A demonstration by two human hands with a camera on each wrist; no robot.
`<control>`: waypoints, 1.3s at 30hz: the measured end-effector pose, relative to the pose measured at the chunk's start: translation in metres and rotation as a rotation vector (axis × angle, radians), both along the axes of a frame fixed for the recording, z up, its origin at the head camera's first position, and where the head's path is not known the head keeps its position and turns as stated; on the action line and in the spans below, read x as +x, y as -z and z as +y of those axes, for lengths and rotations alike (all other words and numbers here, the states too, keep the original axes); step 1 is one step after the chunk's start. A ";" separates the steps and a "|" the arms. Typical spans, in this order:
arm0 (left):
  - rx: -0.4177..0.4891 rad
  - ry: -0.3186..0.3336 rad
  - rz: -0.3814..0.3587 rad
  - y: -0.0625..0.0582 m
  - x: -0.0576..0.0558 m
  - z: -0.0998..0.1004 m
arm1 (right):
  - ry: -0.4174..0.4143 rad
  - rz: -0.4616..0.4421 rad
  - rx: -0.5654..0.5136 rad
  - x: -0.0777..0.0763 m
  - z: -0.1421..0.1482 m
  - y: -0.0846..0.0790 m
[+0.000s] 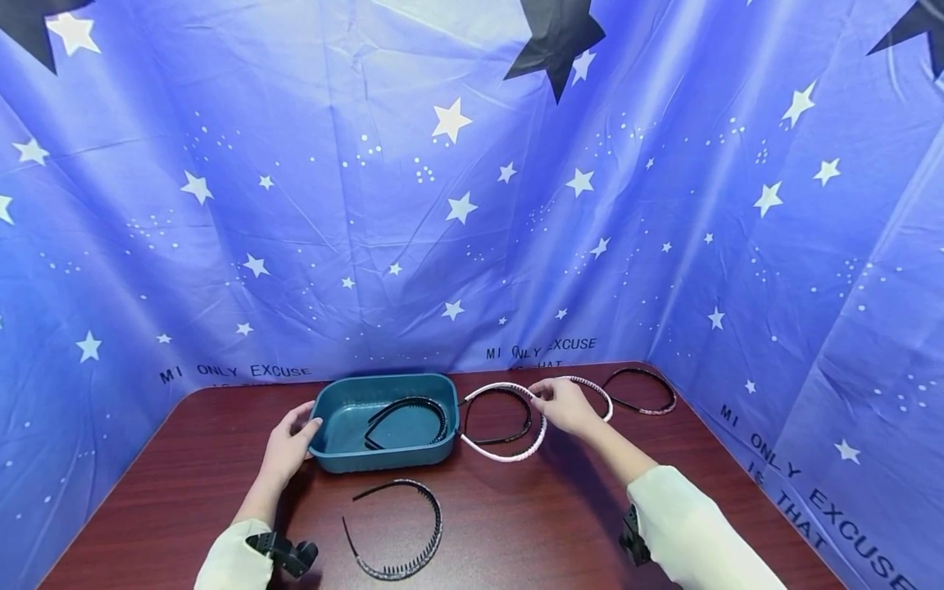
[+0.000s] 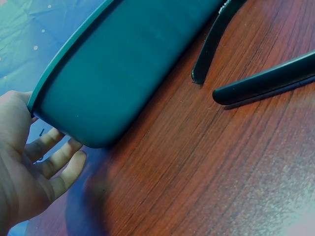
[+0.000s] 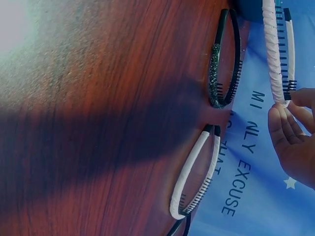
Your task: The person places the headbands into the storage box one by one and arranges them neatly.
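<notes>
Headband, pale pink, spirally wrapped, comb-toothed, pinched between right grip thumb and fingers, raised just right of the tub! Left grip holds that smooth, round-cornered teal wall, thumb at the rim; curved black headbands lie inside, a speckled toothed hoop in front on the glossy, wood-grained table.

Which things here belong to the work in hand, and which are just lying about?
In the work:
bin, gripped by the left hand
its black contents
pale headband, pinched by the right hand

Apparently just lying about:
front headband
middle black headband
other pale headband
far-right headband
</notes>
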State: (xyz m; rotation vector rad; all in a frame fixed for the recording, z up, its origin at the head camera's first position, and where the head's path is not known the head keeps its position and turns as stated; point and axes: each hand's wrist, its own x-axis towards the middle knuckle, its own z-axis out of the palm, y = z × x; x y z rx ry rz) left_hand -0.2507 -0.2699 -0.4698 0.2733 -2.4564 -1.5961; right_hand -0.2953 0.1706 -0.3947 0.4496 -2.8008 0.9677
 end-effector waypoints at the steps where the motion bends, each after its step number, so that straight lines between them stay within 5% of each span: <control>1: -0.002 -0.001 0.001 0.000 0.000 0.000 | -0.002 0.003 0.000 -0.001 -0.001 0.000; 39: 0.007 -0.010 0.000 0.002 -0.002 -0.001 | -0.031 -0.006 -0.032 -0.010 -0.055 -0.013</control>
